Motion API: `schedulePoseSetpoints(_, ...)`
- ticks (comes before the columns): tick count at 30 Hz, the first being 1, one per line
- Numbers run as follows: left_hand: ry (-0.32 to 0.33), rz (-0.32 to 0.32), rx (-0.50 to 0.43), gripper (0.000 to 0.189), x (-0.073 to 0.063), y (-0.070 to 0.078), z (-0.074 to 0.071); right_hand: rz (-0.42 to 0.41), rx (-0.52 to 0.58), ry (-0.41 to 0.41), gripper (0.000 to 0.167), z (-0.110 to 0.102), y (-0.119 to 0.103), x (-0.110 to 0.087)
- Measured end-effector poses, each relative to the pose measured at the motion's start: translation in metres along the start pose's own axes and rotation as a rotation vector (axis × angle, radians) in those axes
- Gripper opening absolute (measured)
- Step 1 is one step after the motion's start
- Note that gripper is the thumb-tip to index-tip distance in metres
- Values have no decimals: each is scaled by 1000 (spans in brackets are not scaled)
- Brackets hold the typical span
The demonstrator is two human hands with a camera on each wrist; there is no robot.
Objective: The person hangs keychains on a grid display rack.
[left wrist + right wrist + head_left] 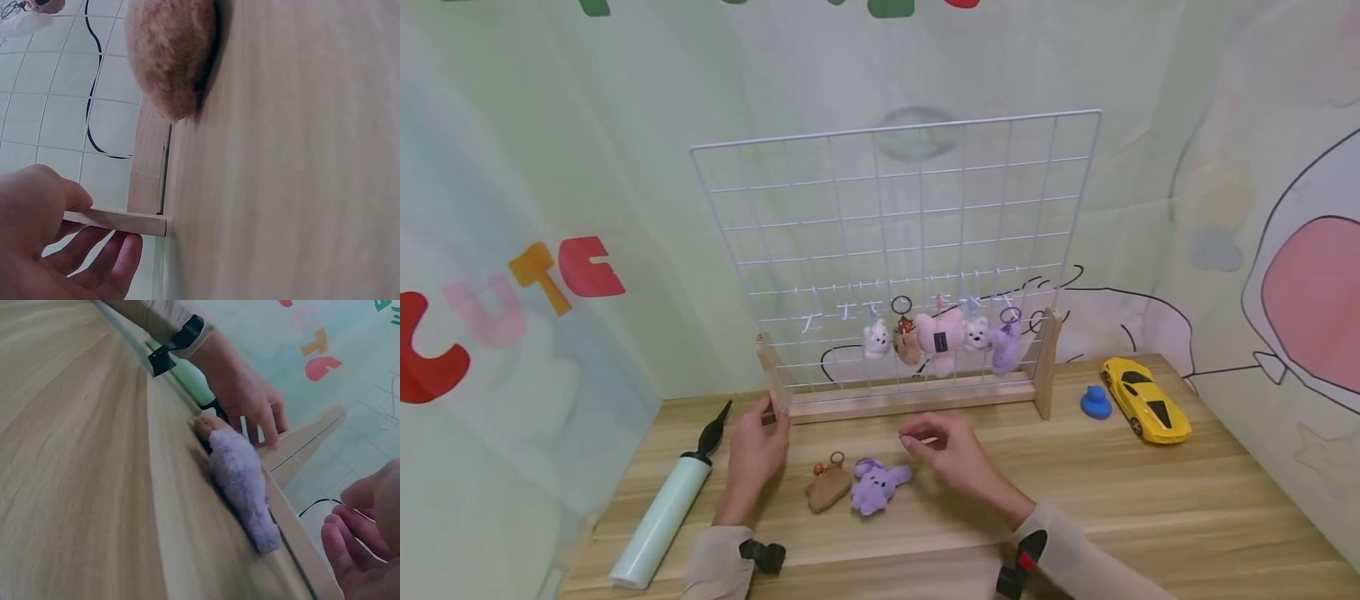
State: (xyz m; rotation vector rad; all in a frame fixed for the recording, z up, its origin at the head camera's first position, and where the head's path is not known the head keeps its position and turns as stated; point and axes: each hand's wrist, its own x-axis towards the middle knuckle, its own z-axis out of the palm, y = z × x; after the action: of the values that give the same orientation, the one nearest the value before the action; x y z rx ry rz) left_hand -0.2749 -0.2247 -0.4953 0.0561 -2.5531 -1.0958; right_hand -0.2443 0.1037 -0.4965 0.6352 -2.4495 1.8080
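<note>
My left hand [758, 446] grips the left wooden upright [119, 221] of a display rack, thumb on one side and fingers on the other. A white wire grid [917, 225] rises from that wooden stand. Above the table, in front of the rack, my right hand [955, 454] hovers with loosely bent fingers and nothing visible in them. Between the hands lie a brown plush keychain [829, 487] with a metal ring and a purple plush keychain [874, 487]. In the right wrist view the purple plush [240, 481] lies close to the stand's base.
Several plush keychains, among them a pink bear [942, 333] and a purple one [1005, 346], hang from hooks on the grid. Bare white hooks [808, 321] are at its left. A mint hand pump [662, 521] lies left; a blue duck [1096, 402] and yellow toy car [1146, 402] stand right.
</note>
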Motion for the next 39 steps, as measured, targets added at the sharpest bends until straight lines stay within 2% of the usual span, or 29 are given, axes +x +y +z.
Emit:
schedulePoseSetpoints(5,1,7,0,37,-1,0,-1,-34,-13,-138,24,8,9,0)
schedulePoseSetpoints(13,24,24,-8,35,-1,-1,0,-31,-81,-252,24,12,10,-4)
schedulePoseSetpoints(20,18,30,-6,35,0,-2,1,-160,-249,-361,38,15,13,-7)
schedulePoseSetpoints(23,19,31,-8,34,0,-2,1,-206,-347,-376,44,19,14,-10)
schedulePoseSetpoints(27,21,38,-6,33,0,-2,1,-219,-428,-385,47,23,14,-13)
schedulePoseSetpoints(30,23,43,-1,33,0,-3,1,-174,-377,-367,42,24,13,-14)
schedulePoseSetpoints(34,21,41,-1,34,0,-3,2,-103,-280,-291,23,23,13,-11)
schedulePoseSetpoints(39,12,33,-6,36,0,-2,1,-60,-257,-232,4,21,15,-9)
